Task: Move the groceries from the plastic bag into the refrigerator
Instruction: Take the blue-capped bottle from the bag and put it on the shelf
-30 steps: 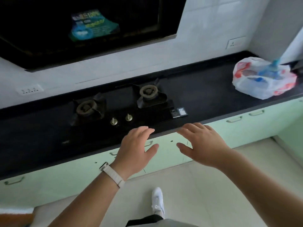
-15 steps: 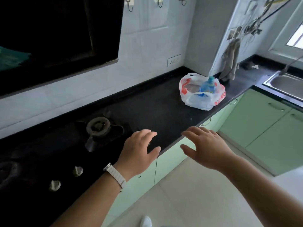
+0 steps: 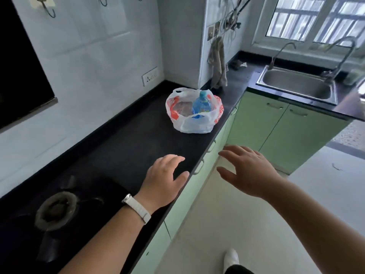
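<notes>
A white plastic bag with red print stands open on the black counter, near its front edge and the corner. Inside it a blue bottle stands upright beside a clear-wrapped pack. My left hand, with a white watch strap on the wrist, hovers over the counter edge, fingers relaxed, holding nothing. My right hand is held out over the floor in front of the cabinets, fingers spread and empty. Both hands are well short of the bag. No refrigerator is in view.
A gas burner sits at the near left of the counter. Green cabinets run below. A steel sink with two taps lies at the right under a window. A cloth hangs on the wall column behind the bag.
The view has swung right along the counter. The bag has come from the far right to the centre and looks closer; the sink and window are now in view. Both hands stay open and empty.
</notes>
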Available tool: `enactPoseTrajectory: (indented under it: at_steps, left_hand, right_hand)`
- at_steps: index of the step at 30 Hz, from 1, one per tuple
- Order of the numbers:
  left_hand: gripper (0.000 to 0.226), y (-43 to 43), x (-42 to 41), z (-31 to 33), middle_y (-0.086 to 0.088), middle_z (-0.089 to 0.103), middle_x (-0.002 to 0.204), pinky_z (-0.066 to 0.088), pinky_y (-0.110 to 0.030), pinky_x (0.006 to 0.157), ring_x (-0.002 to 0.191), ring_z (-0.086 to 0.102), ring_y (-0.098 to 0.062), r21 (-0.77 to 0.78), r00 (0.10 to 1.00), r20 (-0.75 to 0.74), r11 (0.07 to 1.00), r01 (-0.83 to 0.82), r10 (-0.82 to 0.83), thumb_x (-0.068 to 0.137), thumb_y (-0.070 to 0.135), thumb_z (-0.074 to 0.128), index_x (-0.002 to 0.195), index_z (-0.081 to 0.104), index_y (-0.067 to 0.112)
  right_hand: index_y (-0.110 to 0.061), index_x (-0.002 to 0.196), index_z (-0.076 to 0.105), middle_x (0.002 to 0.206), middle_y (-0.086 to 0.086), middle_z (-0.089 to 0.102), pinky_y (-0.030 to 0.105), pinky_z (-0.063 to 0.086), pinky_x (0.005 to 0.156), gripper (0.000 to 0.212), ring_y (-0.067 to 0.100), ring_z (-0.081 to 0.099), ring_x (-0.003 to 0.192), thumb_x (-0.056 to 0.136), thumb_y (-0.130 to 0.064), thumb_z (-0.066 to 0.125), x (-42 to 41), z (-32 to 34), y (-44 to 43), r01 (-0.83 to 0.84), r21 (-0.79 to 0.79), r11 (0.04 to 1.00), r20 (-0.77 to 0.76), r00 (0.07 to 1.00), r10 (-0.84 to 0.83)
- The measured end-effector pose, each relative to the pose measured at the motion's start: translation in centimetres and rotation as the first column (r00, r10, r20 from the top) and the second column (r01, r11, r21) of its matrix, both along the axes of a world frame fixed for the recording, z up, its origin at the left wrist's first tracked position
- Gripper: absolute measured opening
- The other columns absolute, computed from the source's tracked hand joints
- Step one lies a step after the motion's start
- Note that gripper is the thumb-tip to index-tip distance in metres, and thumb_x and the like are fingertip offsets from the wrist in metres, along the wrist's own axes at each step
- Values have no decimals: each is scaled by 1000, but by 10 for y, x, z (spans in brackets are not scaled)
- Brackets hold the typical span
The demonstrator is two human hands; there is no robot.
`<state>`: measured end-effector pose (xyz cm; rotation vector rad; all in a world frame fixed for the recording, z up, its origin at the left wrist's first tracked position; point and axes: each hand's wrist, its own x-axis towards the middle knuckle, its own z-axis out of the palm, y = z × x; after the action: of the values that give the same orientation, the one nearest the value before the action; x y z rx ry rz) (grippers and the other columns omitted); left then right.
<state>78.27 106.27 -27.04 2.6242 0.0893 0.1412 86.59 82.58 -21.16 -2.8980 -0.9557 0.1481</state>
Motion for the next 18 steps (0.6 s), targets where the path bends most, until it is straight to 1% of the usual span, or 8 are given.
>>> enactPoseTrajectory:
  at_steps: [4, 8, 12, 15, 18]
  left_hand:
    - [68, -8, 45, -3, 8, 48, 143, 37, -37, 108, 133, 40, -14, 37, 1000, -24, 999, 21, -20, 87, 63, 25, 139, 49, 26]
    - [67, -24, 97, -5, 7, 46, 145, 37, -38, 109, 134, 39, -15, 71, 998, -62, 997, -16, 20, 88, 64, 28, 140, 47, 26]
    - [51, -44, 150, -4, 10, 44, 146, 34, -34, 110, 135, 37, -12, 79, 992, -89, 993, -85, 92, 97, 50, 45, 143, 44, 26]
    - [51, -55, 189, 1, 9, 45, 145, 37, -37, 110, 134, 40, -13, 64, 979, -111, 984, -164, 171, 97, 48, 48, 142, 44, 26]
    - [52, -66, 220, 4, 4, 48, 143, 38, -40, 110, 133, 41, -17, 55, 962, -94, 966, -254, 258, 96, 46, 52, 142, 45, 22]
  right_hand:
    - [-35, 143, 41, 147, -11, 44, 37, 33, 109, 56, 17, 42, 134, 94, -62, 36, 46, -12, -17, 26, 32, 999, -18, 1000, -25]
    - [-35, 143, 42, 145, -11, 46, 35, 34, 107, 57, 17, 44, 131, 94, -63, 37, 106, -28, -34, 1, 33, 999, -29, 1000, 0]
    - [-36, 144, 39, 145, -12, 45, 34, 35, 107, 58, 15, 44, 132, 94, -64, 36, 169, -31, -56, -56, 31, 998, -42, 997, 57]
    - [-36, 144, 39, 144, -13, 45, 34, 35, 108, 59, 14, 44, 131, 93, -66, 33, 217, -32, -73, -117, 39, 992, -41, 992, 119]
    - [-34, 143, 39, 145, -12, 45, 34, 35, 109, 59, 15, 43, 132, 94, -66, 33, 264, -31, -84, -177, 36, 984, -35, 983, 178]
